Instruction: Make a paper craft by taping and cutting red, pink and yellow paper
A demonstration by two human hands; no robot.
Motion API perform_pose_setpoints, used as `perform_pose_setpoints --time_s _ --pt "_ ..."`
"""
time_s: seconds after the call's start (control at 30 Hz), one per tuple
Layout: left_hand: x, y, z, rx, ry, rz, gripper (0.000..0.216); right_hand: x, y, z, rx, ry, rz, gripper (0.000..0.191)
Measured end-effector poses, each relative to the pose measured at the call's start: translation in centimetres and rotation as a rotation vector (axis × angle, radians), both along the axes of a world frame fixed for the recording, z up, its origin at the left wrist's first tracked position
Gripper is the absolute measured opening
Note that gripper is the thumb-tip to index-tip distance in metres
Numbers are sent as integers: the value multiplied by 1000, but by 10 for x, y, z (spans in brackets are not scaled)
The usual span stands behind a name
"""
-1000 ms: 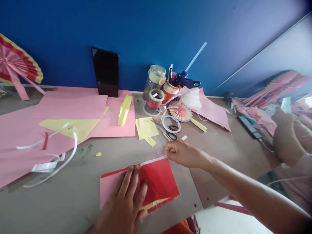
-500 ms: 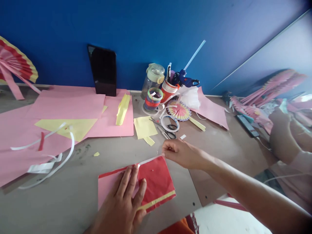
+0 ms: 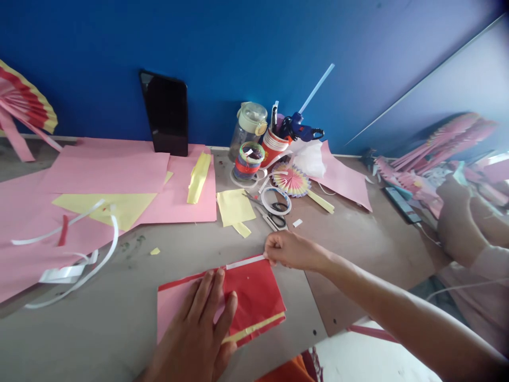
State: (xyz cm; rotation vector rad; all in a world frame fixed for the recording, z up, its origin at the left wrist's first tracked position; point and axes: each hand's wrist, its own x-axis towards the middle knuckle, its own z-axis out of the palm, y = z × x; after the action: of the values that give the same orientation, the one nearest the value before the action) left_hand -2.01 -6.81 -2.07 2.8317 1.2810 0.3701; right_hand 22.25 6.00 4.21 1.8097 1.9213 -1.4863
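A red sheet of paper (image 3: 254,292) lies on the desk, with a yellow strip (image 3: 250,330) along its near edge and pink paper (image 3: 170,305) at its left. My left hand (image 3: 202,323) presses flat on these papers, fingers spread. Along the far edge of the red sheet runs a narrow white tape strip (image 3: 243,262). At the strip's right end, by the sheet's far right corner, my right hand (image 3: 288,250) is closed in a pinch on the tape. The fingertips partly hide that end.
Behind my right hand lie scissors (image 3: 278,218), a tape roll (image 3: 275,200) and yellow paper pieces (image 3: 236,207). A cup of tools (image 3: 274,147), a jar (image 3: 248,132) and a phone (image 3: 167,114) stand by the wall. Pink sheets (image 3: 107,164) cover the left. Another person's feet (image 3: 457,217) are at right.
The white strip now shows more fully, flat along the red sheet's far edge. My right hand has shifted slightly down at the corner. My left hand stays pressed on the papers.
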Motion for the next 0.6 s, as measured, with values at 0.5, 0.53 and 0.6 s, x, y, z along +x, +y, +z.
perform_pose_setpoints --time_s 0.5,0.53,0.6 --pt "3 -2 -5 18 -82 38 59 -9 -7 2 192 -130 28 14" --pt "3 -2 -4 20 -81 38 58 -9 -7 2 194 -131 29 14" --pt "3 -1 -3 23 -71 32 58 -9 -6 1 200 -135 32 13"
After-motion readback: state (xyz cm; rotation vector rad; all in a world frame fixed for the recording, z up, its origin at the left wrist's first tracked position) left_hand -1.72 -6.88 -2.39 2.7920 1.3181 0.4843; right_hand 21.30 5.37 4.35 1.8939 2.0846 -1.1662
